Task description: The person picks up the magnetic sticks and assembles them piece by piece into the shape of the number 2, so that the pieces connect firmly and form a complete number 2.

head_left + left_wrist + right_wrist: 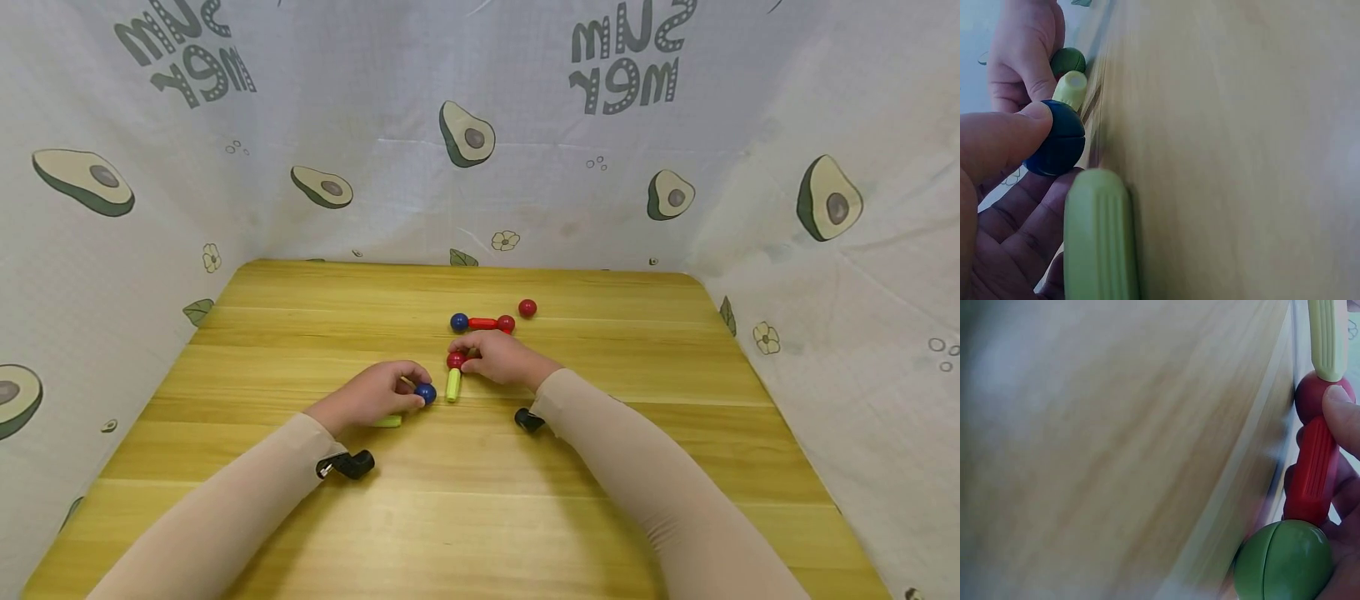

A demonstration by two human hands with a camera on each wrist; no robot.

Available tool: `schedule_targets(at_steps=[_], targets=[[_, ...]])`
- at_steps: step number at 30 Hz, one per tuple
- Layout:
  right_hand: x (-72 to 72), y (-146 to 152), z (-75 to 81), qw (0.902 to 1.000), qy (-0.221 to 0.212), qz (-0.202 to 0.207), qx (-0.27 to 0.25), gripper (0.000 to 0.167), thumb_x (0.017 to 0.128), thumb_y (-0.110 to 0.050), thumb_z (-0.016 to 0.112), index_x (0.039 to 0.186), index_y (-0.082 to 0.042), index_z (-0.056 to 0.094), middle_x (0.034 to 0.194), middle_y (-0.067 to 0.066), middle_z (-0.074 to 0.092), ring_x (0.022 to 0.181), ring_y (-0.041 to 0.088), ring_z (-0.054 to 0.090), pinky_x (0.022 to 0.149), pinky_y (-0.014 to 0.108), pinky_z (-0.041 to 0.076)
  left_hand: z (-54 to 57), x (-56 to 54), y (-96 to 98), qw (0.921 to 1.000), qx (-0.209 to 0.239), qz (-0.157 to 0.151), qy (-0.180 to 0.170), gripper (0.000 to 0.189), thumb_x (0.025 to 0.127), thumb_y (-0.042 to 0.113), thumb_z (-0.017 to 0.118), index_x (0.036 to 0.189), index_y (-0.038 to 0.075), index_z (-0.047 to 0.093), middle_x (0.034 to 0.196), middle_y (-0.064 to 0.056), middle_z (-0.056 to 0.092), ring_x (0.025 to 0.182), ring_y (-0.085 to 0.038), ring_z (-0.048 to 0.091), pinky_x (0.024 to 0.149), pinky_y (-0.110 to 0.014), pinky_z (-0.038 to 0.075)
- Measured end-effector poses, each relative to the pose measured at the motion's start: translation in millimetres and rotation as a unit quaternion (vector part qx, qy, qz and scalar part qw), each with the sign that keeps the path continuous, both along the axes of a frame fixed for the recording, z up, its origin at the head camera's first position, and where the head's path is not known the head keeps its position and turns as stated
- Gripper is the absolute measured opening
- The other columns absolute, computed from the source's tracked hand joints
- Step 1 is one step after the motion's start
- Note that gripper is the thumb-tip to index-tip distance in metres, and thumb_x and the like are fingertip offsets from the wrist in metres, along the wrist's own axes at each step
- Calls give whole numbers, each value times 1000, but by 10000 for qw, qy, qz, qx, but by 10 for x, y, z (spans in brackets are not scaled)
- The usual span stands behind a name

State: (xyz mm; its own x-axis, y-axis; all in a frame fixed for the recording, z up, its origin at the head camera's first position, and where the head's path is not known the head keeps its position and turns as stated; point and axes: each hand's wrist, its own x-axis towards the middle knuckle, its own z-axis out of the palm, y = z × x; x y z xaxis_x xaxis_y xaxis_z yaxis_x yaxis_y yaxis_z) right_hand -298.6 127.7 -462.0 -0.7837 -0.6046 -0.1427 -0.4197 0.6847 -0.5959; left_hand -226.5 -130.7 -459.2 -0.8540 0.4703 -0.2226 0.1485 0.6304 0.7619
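My left hand (pixel 375 393) pinches a blue ball (pixel 425 393) between thumb and fingers. Beside that hand is a yellow-green rod (pixel 1100 237); whether it joins the ball cannot be told. To the right, my right hand (pixel 501 357) grips a red ball (pixel 1310 400), thumb pressed on it. A yellow rod (pixel 453 387) sticks out from this ball towards the front. Behind the ball, along the fingers, runs a red rod (pixel 1313 472), with a green ball (pixel 1282 562) at its other end. In the head view the right hand hides this green ball.
Farther back on the wooden table (pixel 480 500) lie a blue ball (pixel 459 322) and a red ball (pixel 506 322) joined by a red rod (pixel 482 323). A loose red ball (pixel 527 308) sits behind them. A printed cloth (pixel 390 225) surrounds the table's back and sides.
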Motion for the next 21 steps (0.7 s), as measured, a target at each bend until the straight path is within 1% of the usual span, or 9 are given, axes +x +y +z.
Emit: schedule_targets(at_steps=[5, 9, 12, 16, 21], targets=[[0, -4, -8, 10000, -11, -27, 28, 36, 101, -18, 71, 138, -18, 69, 134, -2, 70, 120, 17, 64, 114, 40, 49, -26, 30, 63, 9998, 166, -42, -114, 28, 99, 21, 76, 125, 16, 68, 119, -1, 73, 108, -15, 68, 92, -36, 58], [-3, -4, -12, 10000, -7, -34, 32, 36, 102, -18, 71, 137, -18, 69, 134, -1, 71, 121, 18, 64, 114, 41, 49, -34, 64, 119, 9997, 183, -48, -173, 27, 98, 21, 77, 124, 18, 68, 116, 1, 73, 106, -15, 68, 89, -33, 58], [-7, -2, -17, 10000, 13, -35, 43, 35, 102, -19, 71, 137, -18, 69, 133, -1, 71, 119, 18, 64, 114, 41, 49, -35, 86, 155, 9998, 154, -118, -107, 25, 99, 22, 76, 122, 18, 69, 115, 1, 74, 105, -14, 69, 91, -35, 58], [-13, 4, -24, 10000, 10, -33, 44, 36, 101, -19, 71, 137, -18, 69, 133, 0, 71, 118, 18, 64, 114, 40, 50, -40, 110, 202, 9997, 162, -150, -48, 23, 99, 23, 76, 121, 19, 69, 117, 2, 74, 108, -14, 70, 97, -38, 58], [-11, 9, -25, 10000, 52, -11, 55, 35, 102, -19, 71, 137, -18, 69, 136, 0, 70, 126, 19, 64, 115, 41, 49, -62, 128, 246, 9998, 132, -165, 45, 22, 99, 23, 76, 120, 20, 70, 117, 3, 74, 109, -13, 70, 99, -40, 57]])
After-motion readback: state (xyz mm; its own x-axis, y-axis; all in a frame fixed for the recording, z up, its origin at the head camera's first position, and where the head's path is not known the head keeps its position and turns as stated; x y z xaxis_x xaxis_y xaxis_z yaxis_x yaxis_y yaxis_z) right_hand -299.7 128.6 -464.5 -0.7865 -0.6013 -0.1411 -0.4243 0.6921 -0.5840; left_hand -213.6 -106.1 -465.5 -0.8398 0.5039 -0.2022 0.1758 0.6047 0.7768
